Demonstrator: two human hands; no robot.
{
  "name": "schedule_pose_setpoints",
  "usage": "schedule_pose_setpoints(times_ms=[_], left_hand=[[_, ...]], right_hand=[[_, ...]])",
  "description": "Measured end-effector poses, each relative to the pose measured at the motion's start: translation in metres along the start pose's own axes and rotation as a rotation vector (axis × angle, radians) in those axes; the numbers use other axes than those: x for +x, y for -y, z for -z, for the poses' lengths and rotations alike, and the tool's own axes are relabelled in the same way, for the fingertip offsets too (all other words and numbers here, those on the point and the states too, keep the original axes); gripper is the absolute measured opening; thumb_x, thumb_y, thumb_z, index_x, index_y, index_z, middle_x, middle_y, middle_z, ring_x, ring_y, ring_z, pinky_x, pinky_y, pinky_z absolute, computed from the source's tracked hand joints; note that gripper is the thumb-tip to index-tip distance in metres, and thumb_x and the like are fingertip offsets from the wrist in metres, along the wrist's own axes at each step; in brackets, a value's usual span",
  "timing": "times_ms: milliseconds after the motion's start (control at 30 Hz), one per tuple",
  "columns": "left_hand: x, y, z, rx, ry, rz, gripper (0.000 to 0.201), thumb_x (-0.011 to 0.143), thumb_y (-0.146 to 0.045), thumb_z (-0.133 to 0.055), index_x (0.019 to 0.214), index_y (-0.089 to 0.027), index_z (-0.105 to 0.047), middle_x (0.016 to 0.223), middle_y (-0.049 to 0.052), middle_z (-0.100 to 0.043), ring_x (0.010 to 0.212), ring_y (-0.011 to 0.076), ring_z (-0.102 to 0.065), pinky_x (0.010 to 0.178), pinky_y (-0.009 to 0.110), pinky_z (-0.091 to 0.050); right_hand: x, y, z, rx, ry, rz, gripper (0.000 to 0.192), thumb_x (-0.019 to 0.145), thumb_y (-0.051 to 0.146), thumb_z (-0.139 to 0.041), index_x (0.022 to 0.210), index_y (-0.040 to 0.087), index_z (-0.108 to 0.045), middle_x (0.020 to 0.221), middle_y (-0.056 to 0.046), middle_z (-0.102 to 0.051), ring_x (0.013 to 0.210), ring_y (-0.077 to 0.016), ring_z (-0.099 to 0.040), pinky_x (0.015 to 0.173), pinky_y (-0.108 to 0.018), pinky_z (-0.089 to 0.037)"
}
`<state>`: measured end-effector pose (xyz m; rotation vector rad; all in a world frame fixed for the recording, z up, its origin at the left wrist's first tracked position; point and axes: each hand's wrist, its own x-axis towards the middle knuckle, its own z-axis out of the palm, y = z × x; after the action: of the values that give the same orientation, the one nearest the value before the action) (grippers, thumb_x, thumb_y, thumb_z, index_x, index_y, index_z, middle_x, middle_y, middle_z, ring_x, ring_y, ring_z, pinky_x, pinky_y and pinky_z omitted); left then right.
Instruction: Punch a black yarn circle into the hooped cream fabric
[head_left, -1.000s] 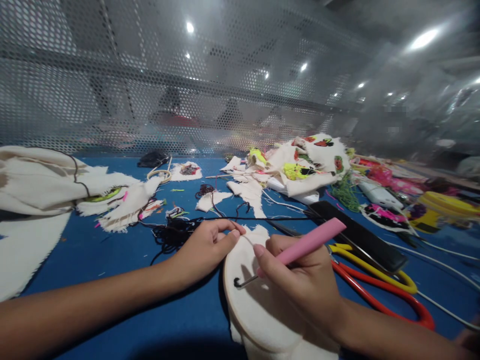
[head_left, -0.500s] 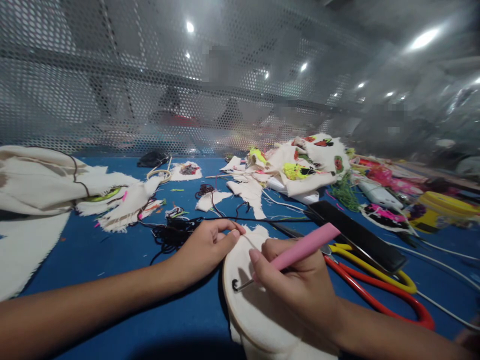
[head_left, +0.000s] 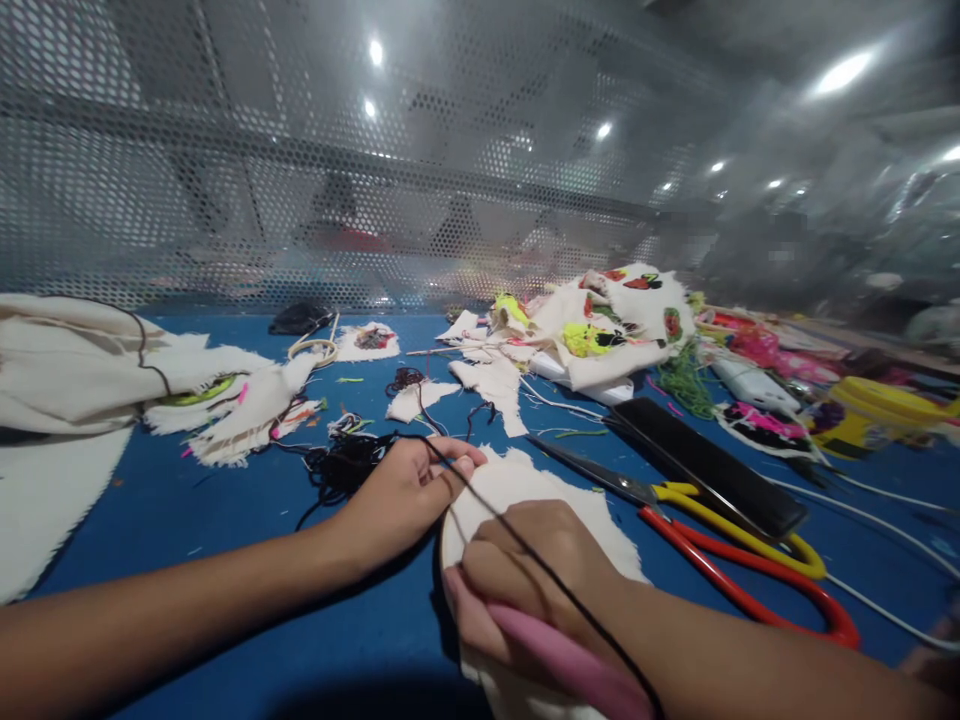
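Observation:
My right hand (head_left: 540, 570) is closed around the pink handle of a punch needle (head_left: 570, 655), low over the white cloth (head_left: 555, 490) in an embroidery hoop (head_left: 444, 545). The needle's tip and the black stitches are hidden under that hand. Black yarn (head_left: 547, 565) runs from the dark tangle over the back of my right hand and wrist to the handle's lower end. My left hand (head_left: 412, 490) pinches the hoop's far left rim, fingers bent over the cloth's edge.
Red-and-yellow-handled scissors (head_left: 645, 490) lie right of the hoop beside a black phone-like slab (head_left: 705, 465). A black yarn tangle (head_left: 345, 465) sits beyond my left wrist. Embroidered cloth (head_left: 600, 320), a yellow tub (head_left: 862, 415) and a white cable (head_left: 877, 515) lie farther off on the blue table (head_left: 337, 640).
My right hand has turned over and come left and nearer; the pink handle now points toward me instead of up and right. The black yarn has swung across my right hand.

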<state>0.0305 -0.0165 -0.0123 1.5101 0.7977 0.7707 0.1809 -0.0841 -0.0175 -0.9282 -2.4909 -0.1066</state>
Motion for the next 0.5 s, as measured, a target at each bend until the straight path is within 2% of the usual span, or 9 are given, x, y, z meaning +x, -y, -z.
schedule_pose_setpoints(times_ms=[133,300,433,500], left_hand=[[0.000,0.000,0.000,0.025,-0.008,-0.019,0.038,0.074,-0.044,-0.063,0.091,-0.010,-0.067,0.068,0.003,-0.062,0.060,0.0125,-0.051,0.056,0.022,-0.039],[0.000,0.001,0.000,0.007,-0.018,-0.014,0.036,0.072,-0.043,-0.065,0.089,-0.011,-0.068,0.073,0.004,-0.064,0.065,0.0143,-0.054,0.059,0.024,-0.041],[0.001,0.001,0.001,-0.040,-0.039,0.034,0.041,0.067,-0.047,-0.069,0.087,-0.012,-0.066,0.071,0.004,-0.064,0.064,0.0147,-0.054,0.059,0.024,-0.041],[0.002,0.002,0.001,-0.067,-0.062,0.039,0.043,0.064,-0.049,-0.071,0.084,-0.012,-0.064,0.068,0.003,-0.063,0.062,0.0137,-0.053,0.058,0.024,-0.041]], right_hand=[[0.006,0.004,0.006,-0.034,-0.041,-0.045,0.031,0.087,0.024,-0.045,0.056,0.018,-0.047,0.050,0.004,-0.045,0.047,-0.0081,-0.034,0.051,-0.025,-0.026],[0.017,0.007,0.024,0.109,0.154,-0.130,0.035,0.088,0.038,-0.050,0.060,0.017,-0.050,0.053,0.003,-0.048,0.049,-0.0084,-0.037,0.050,-0.023,-0.026],[0.016,0.004,0.053,0.305,0.367,-0.209,0.030,0.079,0.043,-0.065,0.069,0.016,-0.056,0.064,0.001,-0.057,0.057,-0.0089,-0.047,0.052,-0.020,-0.033],[0.001,-0.005,0.071,0.286,0.363,-0.287,0.021,0.082,0.038,-0.062,0.077,0.017,-0.060,0.072,-0.001,-0.061,0.063,-0.0103,-0.053,0.056,-0.020,-0.038]])
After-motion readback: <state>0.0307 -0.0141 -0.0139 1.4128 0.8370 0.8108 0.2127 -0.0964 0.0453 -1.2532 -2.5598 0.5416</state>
